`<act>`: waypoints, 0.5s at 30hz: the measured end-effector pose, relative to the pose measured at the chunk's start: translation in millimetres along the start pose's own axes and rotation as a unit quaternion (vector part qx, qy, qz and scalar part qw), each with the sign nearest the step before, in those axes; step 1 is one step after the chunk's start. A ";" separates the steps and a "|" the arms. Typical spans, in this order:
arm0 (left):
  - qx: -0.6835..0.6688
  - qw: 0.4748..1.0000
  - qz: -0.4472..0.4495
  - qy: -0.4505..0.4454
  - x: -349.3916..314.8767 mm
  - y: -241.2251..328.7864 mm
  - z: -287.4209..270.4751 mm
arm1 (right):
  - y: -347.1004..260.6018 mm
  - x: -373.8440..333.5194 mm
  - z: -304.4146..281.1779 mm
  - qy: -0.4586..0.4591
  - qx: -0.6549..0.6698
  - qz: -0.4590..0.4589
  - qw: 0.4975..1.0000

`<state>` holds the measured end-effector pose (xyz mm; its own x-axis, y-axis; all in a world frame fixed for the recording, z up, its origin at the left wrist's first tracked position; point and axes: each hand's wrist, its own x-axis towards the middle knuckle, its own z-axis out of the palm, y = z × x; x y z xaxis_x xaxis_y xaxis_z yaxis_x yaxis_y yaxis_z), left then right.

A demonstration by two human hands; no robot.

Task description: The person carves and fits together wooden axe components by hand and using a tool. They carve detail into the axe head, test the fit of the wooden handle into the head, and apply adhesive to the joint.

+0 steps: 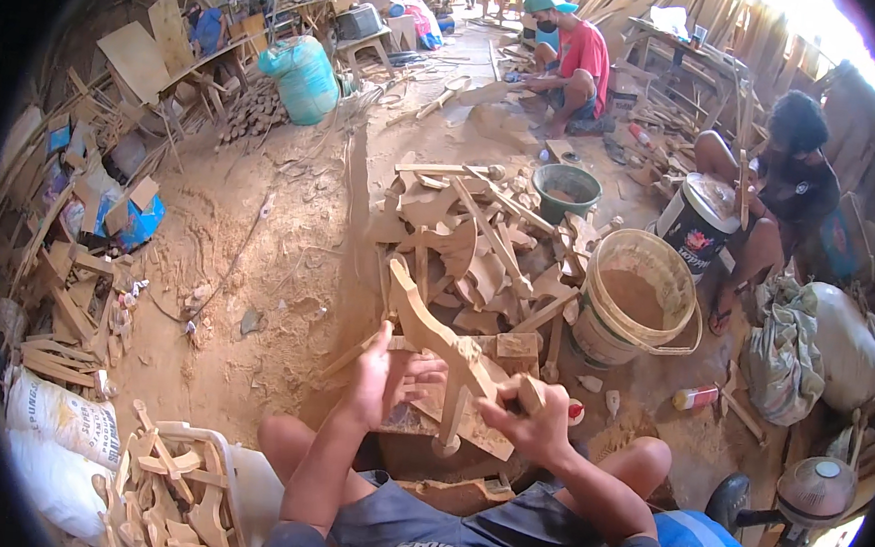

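Observation:
In front of me a curved, carved wooden piece [434, 331] slants from upper left to lower right, its lower end close to my right hand. My left hand [391, 379] is beside it with thumb and fingers apart; whether it touches the wood I cannot tell. Closed fingers of my right hand [538, 425] wrap round a small wooden block [529, 393]. Below the carved piece, a wooden post with a rounded end [448, 425] points down toward my lap. A flat board [488, 435] lies under my hands, partly hidden by them.
Cut wooden parts [459, 250] form a heap ahead. Right of it stand a dusty bucket [604, 334] and a green basin [552, 205]. A crate of carved pieces [255, 478] is at my left. Two people work nearby, one in a red shirt [588, 57], one in black [809, 186]. A fan [815, 492] stands right.

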<state>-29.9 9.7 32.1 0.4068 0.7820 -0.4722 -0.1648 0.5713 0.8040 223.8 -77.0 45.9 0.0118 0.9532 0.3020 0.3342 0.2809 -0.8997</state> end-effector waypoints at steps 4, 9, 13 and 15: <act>-0.170 0.984 0.049 -0.017 -14.0 -0.6 -6.4 | -3.6 -4.9 0.4 0.039 0.081 -0.157 0.983; -0.365 0.924 0.105 -0.042 -25.3 20.2 -3.5 | 1.0 -1.1 13.1 -0.072 0.053 -0.259 0.962; -0.388 0.914 0.100 -0.070 -18.3 27.8 -22.4 | 0.0 3.2 19.2 -0.175 0.059 -0.233 0.955; -0.388 0.912 0.122 -0.056 -19.0 23.8 -21.2 | 8.4 5.3 14.1 -0.255 0.050 -0.184 0.948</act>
<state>-60.6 13.8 52.5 0.3542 0.9043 -0.2382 -0.8317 0.4211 0.3619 213.4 -68.0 35.5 -0.5542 0.7115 0.4320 0.1358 0.5893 -0.7964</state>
